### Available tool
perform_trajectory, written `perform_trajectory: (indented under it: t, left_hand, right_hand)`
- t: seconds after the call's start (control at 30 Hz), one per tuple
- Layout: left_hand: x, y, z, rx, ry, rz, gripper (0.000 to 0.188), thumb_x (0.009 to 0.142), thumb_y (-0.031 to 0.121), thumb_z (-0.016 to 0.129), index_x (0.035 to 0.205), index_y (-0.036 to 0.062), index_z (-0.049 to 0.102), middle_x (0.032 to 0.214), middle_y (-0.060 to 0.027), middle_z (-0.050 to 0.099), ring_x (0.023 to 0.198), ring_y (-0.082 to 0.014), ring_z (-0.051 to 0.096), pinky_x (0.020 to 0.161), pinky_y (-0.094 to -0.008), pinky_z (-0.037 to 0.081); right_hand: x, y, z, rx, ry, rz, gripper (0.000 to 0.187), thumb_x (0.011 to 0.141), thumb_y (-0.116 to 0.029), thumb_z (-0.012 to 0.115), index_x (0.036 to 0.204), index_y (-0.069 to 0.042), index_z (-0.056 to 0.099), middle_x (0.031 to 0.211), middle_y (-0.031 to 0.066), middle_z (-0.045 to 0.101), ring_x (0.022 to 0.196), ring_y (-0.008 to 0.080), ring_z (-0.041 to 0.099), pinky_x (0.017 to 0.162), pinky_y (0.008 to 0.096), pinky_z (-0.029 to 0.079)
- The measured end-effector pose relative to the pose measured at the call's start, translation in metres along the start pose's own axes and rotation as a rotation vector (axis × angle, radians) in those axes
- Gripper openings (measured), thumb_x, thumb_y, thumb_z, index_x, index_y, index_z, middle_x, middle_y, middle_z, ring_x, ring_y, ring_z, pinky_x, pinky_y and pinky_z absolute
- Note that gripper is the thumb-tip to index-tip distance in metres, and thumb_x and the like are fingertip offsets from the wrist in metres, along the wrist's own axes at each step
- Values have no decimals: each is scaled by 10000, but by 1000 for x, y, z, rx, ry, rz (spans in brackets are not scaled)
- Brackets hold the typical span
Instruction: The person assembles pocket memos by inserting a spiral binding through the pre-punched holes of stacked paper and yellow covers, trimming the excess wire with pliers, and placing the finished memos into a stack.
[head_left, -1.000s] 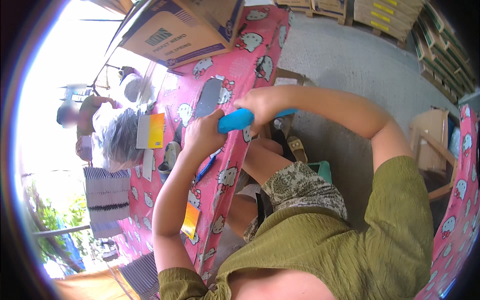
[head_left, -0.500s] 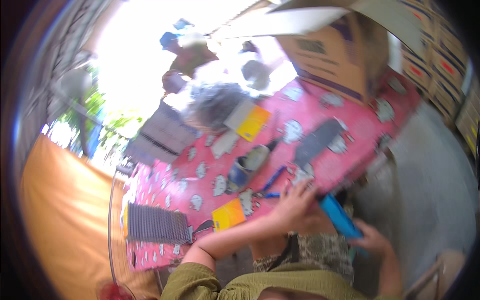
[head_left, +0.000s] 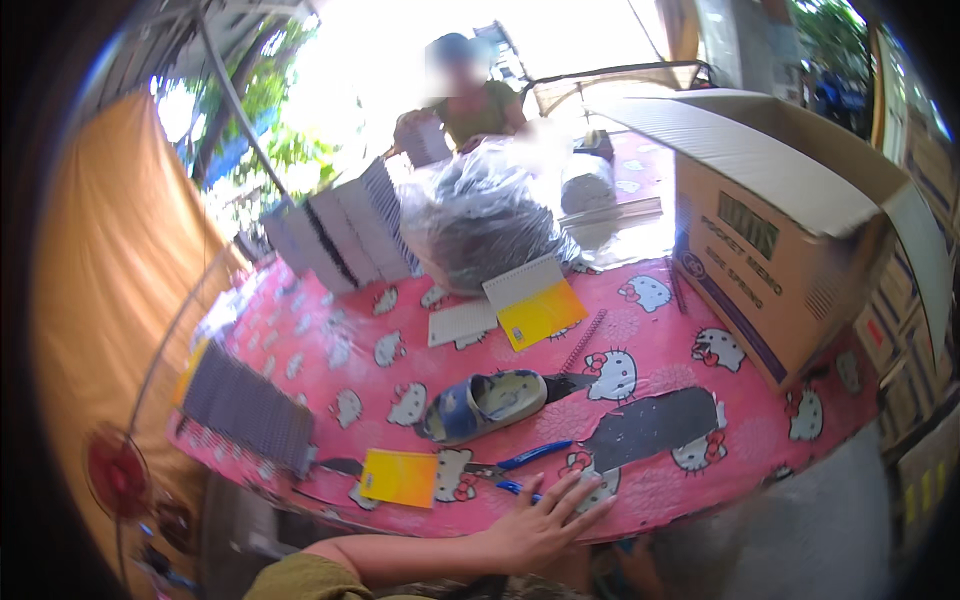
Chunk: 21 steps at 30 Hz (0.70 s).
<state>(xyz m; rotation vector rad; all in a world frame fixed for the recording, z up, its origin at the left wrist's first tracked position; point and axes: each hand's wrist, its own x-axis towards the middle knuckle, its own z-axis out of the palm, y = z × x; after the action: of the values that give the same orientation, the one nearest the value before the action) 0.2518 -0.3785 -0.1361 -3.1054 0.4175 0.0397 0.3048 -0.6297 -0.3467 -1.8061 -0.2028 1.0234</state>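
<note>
My left hand (head_left: 548, 522) lies palm down on the near edge of the pink table (head_left: 350, 370), its fingers spread and holding nothing. Just beyond its fingertips are blue-handled pliers (head_left: 535, 456), with their jaws pointing left. A small yellow-covered notebook (head_left: 400, 478) rests to the left of the pliers. Farther in sits a blue-and-cream slip-on shoe (head_left: 485, 405). Out of sight is my right hand; below the table edge a blurred patch of skin and something teal show, too unclear to identify.
A large open cardboard box (head_left: 770, 270) stands at the right. Stacked spiral notebooks (head_left: 248, 410) lie left, with another stack (head_left: 345, 230) behind. A clear plastic bag of dark contents (head_left: 490, 220) sits farther back, near an open spiral notebook (head_left: 540, 300). Across the table is a person (head_left: 475, 100).
My right hand and the blue item it held have gone from view. The view has swung up and right, showing more of the box. My left hand now lies flat on the table edge.
</note>
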Motion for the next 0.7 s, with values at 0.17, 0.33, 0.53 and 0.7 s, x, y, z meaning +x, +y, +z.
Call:
perform_trajectory:
  t: [0.17, 0.33, 0.53, 0.7]
  left_hand:
    - [3, -8, 3, -65, 113, 70, 765, 807, 378, 601, 1467, 184, 266, 1484, -119, 287, 1357, -289, 280, 1020, -537, 218]
    - [0, -11, -8, -53, -16, 73, 740, 798, 368, 586, 1451, 158, 308, 1503, -168, 248, 1404, -356, 177, 1075, -605, 60]
    - [5, -6, -7, 88, -48, 63, 604, 846, 288, 449, 1432, 194, 339, 1480, -154, 280, 1375, -322, 243, 1038, -573, 161]
    - [7, -4, 2, 62, -7, 58, 590, 832, 324, 477, 1409, 235, 391, 1475, -147, 288, 1374, -319, 246, 1044, -565, 177]
  right_hand:
    - [92, -35, 44, -83, -46, -98, 624, 902, -303, 573, 1433, -107, 311, 1125, 154, 595, 988, 167, 579, 885, 351, 466]
    - [149, -61, 95, -88, -161, -191, 591, 898, -295, 578, 1404, -98, 343, 1122, 147, 601, 992, 171, 582, 883, 351, 467]
    - [192, -87, 142, -60, -209, -290, 553, 895, -286, 584, 1369, -86, 382, 1119, 139, 608, 997, 176, 585, 880, 351, 469]
    - [207, -98, 166, -41, -179, -313, 523, 891, -279, 589, 1340, -76, 414, 1117, 132, 615, 1001, 180, 588, 878, 351, 471]
